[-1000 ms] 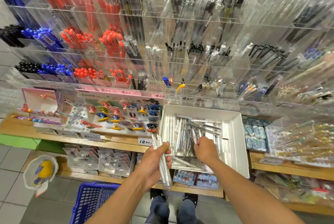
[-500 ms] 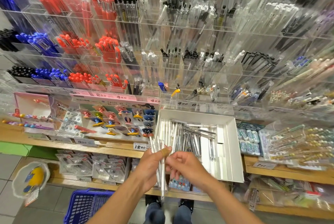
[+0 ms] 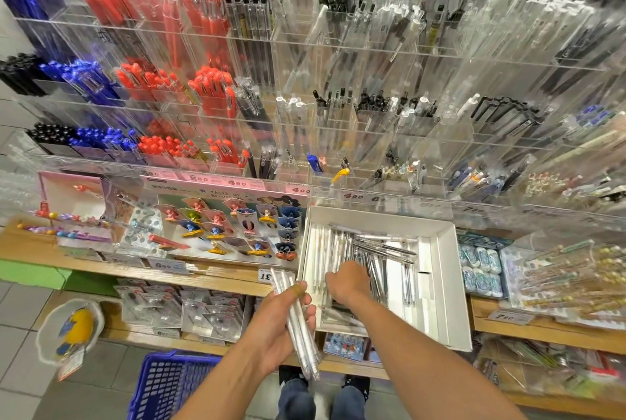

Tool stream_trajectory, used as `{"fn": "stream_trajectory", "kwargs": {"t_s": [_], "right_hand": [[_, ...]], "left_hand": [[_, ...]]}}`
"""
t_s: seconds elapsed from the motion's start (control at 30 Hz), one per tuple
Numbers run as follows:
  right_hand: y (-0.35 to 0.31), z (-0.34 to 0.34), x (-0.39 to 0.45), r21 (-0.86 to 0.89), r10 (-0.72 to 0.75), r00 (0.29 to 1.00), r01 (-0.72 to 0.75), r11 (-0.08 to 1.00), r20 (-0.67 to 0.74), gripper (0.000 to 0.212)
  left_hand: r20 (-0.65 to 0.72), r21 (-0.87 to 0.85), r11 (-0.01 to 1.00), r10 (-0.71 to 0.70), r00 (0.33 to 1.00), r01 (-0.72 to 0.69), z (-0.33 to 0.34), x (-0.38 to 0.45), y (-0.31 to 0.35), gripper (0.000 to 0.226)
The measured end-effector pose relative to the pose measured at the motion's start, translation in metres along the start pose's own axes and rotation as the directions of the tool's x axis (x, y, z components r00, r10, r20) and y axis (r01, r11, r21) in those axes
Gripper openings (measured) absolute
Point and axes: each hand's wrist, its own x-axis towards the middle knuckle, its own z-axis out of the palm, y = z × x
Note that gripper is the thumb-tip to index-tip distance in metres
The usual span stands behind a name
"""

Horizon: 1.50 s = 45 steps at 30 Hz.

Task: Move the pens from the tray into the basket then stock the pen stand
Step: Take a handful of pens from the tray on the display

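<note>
Left hand (image 3: 283, 321) grips a bundle of clear pens (image 3: 298, 324) beside the white tray (image 3: 443, 287). Right hand (image 3: 349, 284) reaches among the tray's pens, grip hidden. Risk: the bundle slipping (loosely splayed), missing the blue basket (image 3: 166, 382) below.

Price tags (image 3: 300, 189) read "490"; the display card (image 3: 227, 194) reads "TASTE OF".
</note>
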Motion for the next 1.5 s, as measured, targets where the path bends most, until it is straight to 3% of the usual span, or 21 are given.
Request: {"fn": "stream_trajectory", "kwargs": {"t_s": [0.07, 0.17, 0.27, 0.33, 0.4, 0.5, 0.57, 0.63, 0.7, 0.77, 1.0, 1.07, 1.13, 1.2, 1.27, 1.37, 1.5], "right_hand": [[0.001, -0.008, -0.007, 0.044, -0.031, 0.999, 0.029, 0.999, 0.027, 0.039], [0.006, -0.028, -0.029, 0.254, -0.166, 0.98, 0.133, 0.958, 0.114, 0.034], [0.017, -0.047, -0.063, 0.403, -0.323, 0.933, 0.237, 0.884, 0.158, 0.016], [0.024, -0.052, -0.087, 0.501, -0.417, 0.873, 0.25, 0.829, 0.254, 0.007], [0.025, -0.05, -0.104, 0.566, -0.477, 0.82, 0.239, 0.789, 0.317, 0.012], [0.024, -0.048, -0.112, 0.619, -0.493, 0.811, 0.219, 0.754, 0.314, 0.019], [0.025, -0.051, -0.102, 0.608, -0.488, 0.809, 0.213, 0.765, 0.329, 0.021], [0.026, -0.053, -0.083, 0.575, -0.42, 0.852, 0.182, 0.797, 0.312, 0.02], [0.025, -0.048, -0.056, 0.467, -0.265, 0.949, 0.158, 0.87, 0.171, 0.009], [0.021, -0.04, -0.03, 0.327, -0.148, 0.989, 0.137, 0.935, 0.009, 0.005], [0.002, -0.008, 0.007, -0.08, -0.074, 0.996, 0.07, 0.994, -0.052, 0.031], [-0.003, -0.008, 0.006, -0.099, -0.045, 0.997, 0.04, 0.994, -0.055, 0.023], [-0.005, -0.016, 0.003, -0.064, -0.045, 0.999, 0.044, 0.997, -0.007, 0.011], [-0.003, -0.029, -0.007, 0.06, -0.114, 0.992, 0.11, 0.992, 0.063, 0.027], [0.003, -0.045, -0.029, 0.215, -0.2, 0.975, 0.176, 0.961, 0.096, 0.018], [0.018, -0.061, -0.07, 0.413, -0.332, 0.932, 0.248, 0.876, 0.144, 0.008], [0.023, -0.061, -0.113, 0.459, -0.478, 0.855, 0.349, 0.817, 0.202, 0.012]], "left_hand": [[-0.007, 0.021, 1.0, -0.008, 1.0, 0.008, -0.001, 0.001, 0.001, 0.009], [-0.022, 0.08, 0.997, -0.016, 1.0, 0.017, -0.002, 0.003, 0.003, 0.015], [-0.022, 0.105, 0.994, 0.017, 1.0, -0.014, 0.001, 0.007, 0.004, 0.029], [-0.009, 0.121, 0.992, 0.049, 0.999, -0.048, 0.004, 0.008, 0.005, 0.046], [-0.007, 0.147, 0.988, 0.058, 0.998, -0.056, 0.007, 0.007, 0.007, 0.073], [-0.032, 0.232, 0.971, 0.072, 0.997, -0.063, 0.008, 0.002, 0.009, 0.105], [-0.035, 0.24, 0.968, 0.078, 0.996, -0.068, 0.008, 0.001, 0.009, 0.098], [-0.048, 0.18, 0.981, 0.086, 0.995, -0.076, 0.007, 0.002, 0.01, 0.081], [-0.054, 0.11, 0.991, 0.078, 0.995, -0.072, 0.008, 0.001, 0.012, 0.061], [-0.044, 0.062, 0.997, 0.053, 0.998, -0.05, 0.008, 0.0, 0.013, 0.043], [-0.047, -0.013, 0.999, 0.032, 0.998, -0.033, 0.007, 0.0, 0.013, 0.02], [-0.049, -0.034, 0.999, 0.022, 0.999, -0.024, 0.006, 0.002, 0.013, 0.013], [-0.069, -0.02, 0.999, 0.028, 0.997, -0.03, 0.005, 0.004, 0.012, 0.01], [-0.097, -0.001, 0.999, 0.047, 0.994, -0.047, 0.004, 0.007, 0.011, 0.01], [-0.089, 0.004, 0.998, 0.06, 0.994, -0.06, 0.005, 0.01, 0.011, 0.012], [-0.055, -0.012, 0.998, 0.068, 0.996, -0.069, 0.007, 0.013, 0.011, 0.034], [-0.005, 0.045, 0.996, 0.077, 0.997, -0.076, 0.014, 0.011, 0.013, 0.045]]}}
